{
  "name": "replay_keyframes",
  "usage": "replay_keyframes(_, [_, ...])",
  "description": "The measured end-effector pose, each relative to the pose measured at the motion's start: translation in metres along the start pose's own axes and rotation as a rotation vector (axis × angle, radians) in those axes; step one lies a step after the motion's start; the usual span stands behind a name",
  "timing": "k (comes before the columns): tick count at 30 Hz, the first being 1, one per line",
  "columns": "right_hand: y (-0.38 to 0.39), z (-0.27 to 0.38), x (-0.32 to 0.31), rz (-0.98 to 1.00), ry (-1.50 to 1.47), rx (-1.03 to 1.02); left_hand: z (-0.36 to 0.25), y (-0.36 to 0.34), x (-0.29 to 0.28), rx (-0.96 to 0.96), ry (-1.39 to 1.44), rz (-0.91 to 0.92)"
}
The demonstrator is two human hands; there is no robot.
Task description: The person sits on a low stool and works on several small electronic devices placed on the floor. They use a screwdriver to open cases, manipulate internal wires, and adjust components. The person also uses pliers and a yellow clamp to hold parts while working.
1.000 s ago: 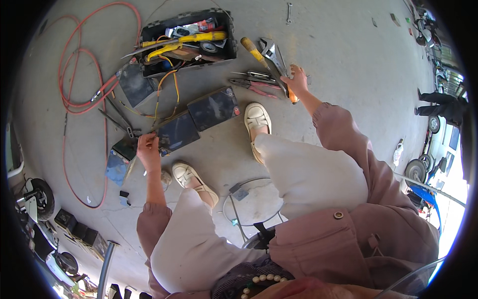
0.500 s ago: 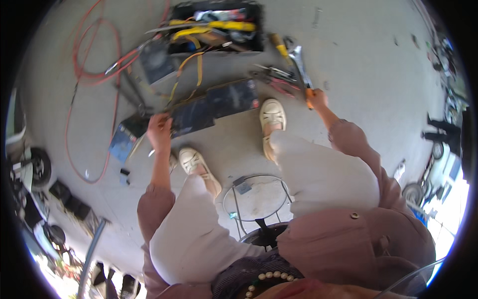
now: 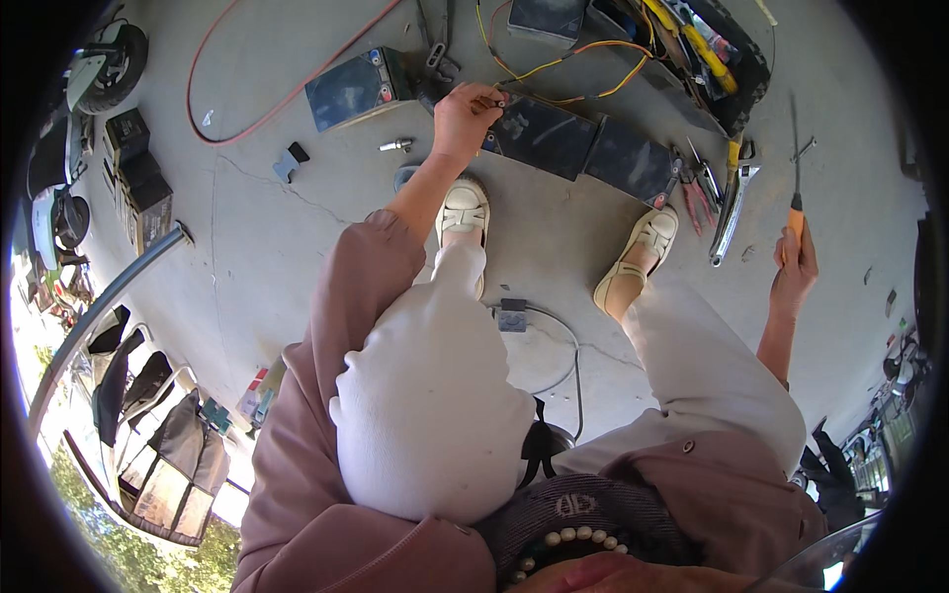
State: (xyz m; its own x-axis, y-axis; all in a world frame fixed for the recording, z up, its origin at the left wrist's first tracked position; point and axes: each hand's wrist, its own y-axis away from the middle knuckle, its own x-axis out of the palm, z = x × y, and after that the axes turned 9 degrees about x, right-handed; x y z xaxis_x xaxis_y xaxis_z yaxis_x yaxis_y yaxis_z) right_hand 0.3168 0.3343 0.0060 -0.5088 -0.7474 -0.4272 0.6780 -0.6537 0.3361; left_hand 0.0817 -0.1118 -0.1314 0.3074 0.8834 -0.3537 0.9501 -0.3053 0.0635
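Note:
My left hand [image 3: 467, 127] pinches a small piece I cannot make out, at the end of a dark battery [image 3: 534, 138] where yellow wires [image 3: 598, 97] arrive. My right hand [image 3: 796, 262] grips the orange handle of a long screwdriver [image 3: 796, 212], its thin shaft pointing away from me. A second dark battery [image 3: 628, 163] adjoins the first. Pink-handled pliers [image 3: 692, 206] and a large adjustable wrench [image 3: 732, 208] lie left of my right hand. A separate battery [image 3: 351, 91] stands beyond my left hand, near a small metal fitting [image 3: 395, 144].
A black toolbox [image 3: 746, 69] is at upper right, a red hose [image 3: 259, 121] at upper left. My shoes [image 3: 461, 212] are close below the batteries. Scooters [image 3: 104, 74], stacked batteries [image 3: 138, 178], a curved metal tube [image 3: 111, 289] and chairs [image 3: 163, 445] line the left side.
My head has turned, shifting the scene. My right hand has taken the orange-handled screwdriver and lifted it away from the wrench. My left hand stays at the batteries, fingers now pinched.

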Motion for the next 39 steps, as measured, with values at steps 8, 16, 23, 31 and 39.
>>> replay_keyframes(8, [0.004, 0.201, 0.159, 0.594, 0.706, -0.716, 0.020, 0.000, 0.003, 0.041, 0.029, -0.004])
replay_keyframes(16, [0.030, 0.232, 0.247, 0.723, 0.723, -0.992, 0.021, 0.004, -0.001, 0.005, 0.026, -0.002])
replay_keyframes(23, [0.037, 0.230, 0.263, 0.706, 0.692, -1.033, 0.020, 0.003, 0.004, -0.007, -0.046, -0.035])
replay_keyframes(31, [0.040, 0.240, 0.270, 0.708, 0.743, -1.071, 0.024, 0.002, 0.005, -0.012, 0.041, -0.042])
replay_keyframes(39, [0.047, 0.241, 0.275, 0.725, 0.732, -1.038, 0.020, 0.001, 0.002, -0.005, 0.006, -0.022])
